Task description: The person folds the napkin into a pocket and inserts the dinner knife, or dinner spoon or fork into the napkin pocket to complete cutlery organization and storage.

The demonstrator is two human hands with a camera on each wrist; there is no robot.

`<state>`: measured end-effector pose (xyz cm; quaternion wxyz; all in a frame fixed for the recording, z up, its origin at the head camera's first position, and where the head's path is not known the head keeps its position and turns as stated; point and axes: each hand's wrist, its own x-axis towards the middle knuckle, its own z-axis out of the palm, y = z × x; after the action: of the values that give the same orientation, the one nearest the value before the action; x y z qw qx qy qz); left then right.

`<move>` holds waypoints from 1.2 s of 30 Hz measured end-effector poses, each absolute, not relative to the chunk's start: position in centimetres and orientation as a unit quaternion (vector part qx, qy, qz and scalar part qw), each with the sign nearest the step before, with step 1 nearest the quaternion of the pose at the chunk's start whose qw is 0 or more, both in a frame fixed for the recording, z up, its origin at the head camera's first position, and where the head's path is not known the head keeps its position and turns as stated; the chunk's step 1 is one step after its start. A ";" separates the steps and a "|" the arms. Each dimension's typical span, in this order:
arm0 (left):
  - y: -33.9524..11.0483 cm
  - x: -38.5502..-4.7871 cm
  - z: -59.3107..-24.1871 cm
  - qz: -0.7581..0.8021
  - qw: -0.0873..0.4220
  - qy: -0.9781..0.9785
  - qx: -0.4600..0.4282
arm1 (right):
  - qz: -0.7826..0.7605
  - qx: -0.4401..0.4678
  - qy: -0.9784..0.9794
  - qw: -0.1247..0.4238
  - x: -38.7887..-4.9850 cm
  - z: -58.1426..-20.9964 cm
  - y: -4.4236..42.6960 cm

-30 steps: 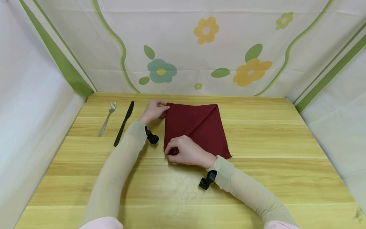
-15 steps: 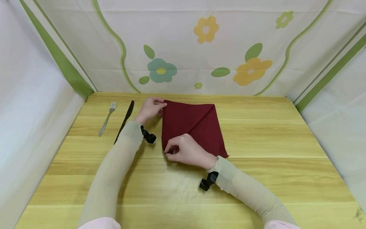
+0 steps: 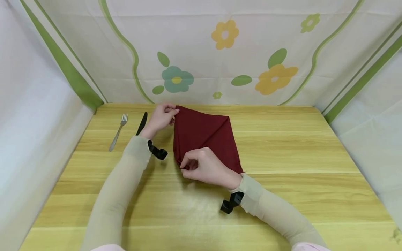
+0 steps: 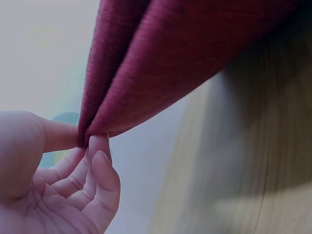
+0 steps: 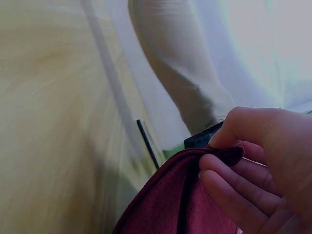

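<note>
A dark red cloth napkin (image 3: 201, 129), folded with a diagonal edge across its face, is held up at its left side by both hands. At its far left corner my left hand (image 3: 159, 118) pinches the cloth between thumb and fingers; the left wrist view shows the layered corner (image 4: 92, 131) gripped there. My right hand (image 3: 208, 167) pinches the near left corner. In the right wrist view the folded edge (image 5: 195, 156) lies between thumb and fingertips. The napkin's near right part is partly hidden behind the right hand and wrist.
To the left on the wooden table (image 3: 298, 157) lie a fork (image 3: 118, 132) and a black knife (image 3: 142, 122), the knife partly covered by the left forearm. White floral cloth (image 3: 201, 52) hangs behind the table, with white cloth at both sides.
Both hands keep their pinch. The left hand has moved left and a little up, drawing the napkin leftward and raising its left side. The left arm now covers more of the knife.
</note>
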<state>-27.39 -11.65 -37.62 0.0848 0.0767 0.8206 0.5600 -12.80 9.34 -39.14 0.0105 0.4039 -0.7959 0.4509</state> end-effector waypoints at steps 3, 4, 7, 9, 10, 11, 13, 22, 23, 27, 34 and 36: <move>-11.7 -27.2 -37.3 0.572 0.078 0.812 0.082 | 0.467 0.402 -0.788 0.007 -12.5 -38.5 9.6; -11.7 -27.1 -37.2 0.577 0.076 0.809 0.083 | 0.471 0.401 -0.786 0.007 -12.4 -38.3 9.7; -11.7 -26.8 -36.8 0.591 0.068 0.799 0.087 | 0.474 0.401 -0.784 0.011 -12.2 -37.7 10.0; -11.7 -26.8 -36.5 0.601 0.063 0.792 0.091 | 0.478 0.398 -0.783 0.014 -12.0 -37.3 10.1; -11.7 -26.7 -36.4 0.606 0.060 0.788 0.093 | 0.483 0.395 -0.781 0.013 -11.9 -37.1 10.1; -11.8 -26.7 -36.2 0.612 0.056 0.783 0.096 | 0.490 0.392 -0.779 0.011 -11.9 -36.9 10.1; -12.0 -26.6 -35.7 0.628 0.046 0.770 0.098 | 0.514 0.384 -0.767 0.003 -11.7 -36.6 10.0; -12.2 -24.2 -28.2 0.731 -0.048 0.673 0.098 | 0.675 0.353 -0.648 -0.006 -10.9 -34.7 9.4; -12.0 -23.9 -27.2 0.727 -0.060 0.677 0.098 | 0.690 0.356 -0.631 -0.001 -10.9 -34.6 9.4; -10.4 -23.3 -24.9 0.693 -0.085 0.711 0.082 | 0.728 0.364 -0.580 0.017 -11.0 -34.6 9.6; -6.4 -24.9 -27.5 0.667 -0.031 0.740 0.081 | 0.731 0.348 -0.587 0.017 -11.4 -35.9 11.4; -5.6 -25.3 -28.8 0.672 -0.009 0.736 0.086 | 0.725 0.339 -0.599 0.015 -11.5 -36.2 12.3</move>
<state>-25.33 -5.58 -28.76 -0.0086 0.0863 0.7356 0.6719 -11.47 12.29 -36.21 0.0147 0.3388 -0.5989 0.7255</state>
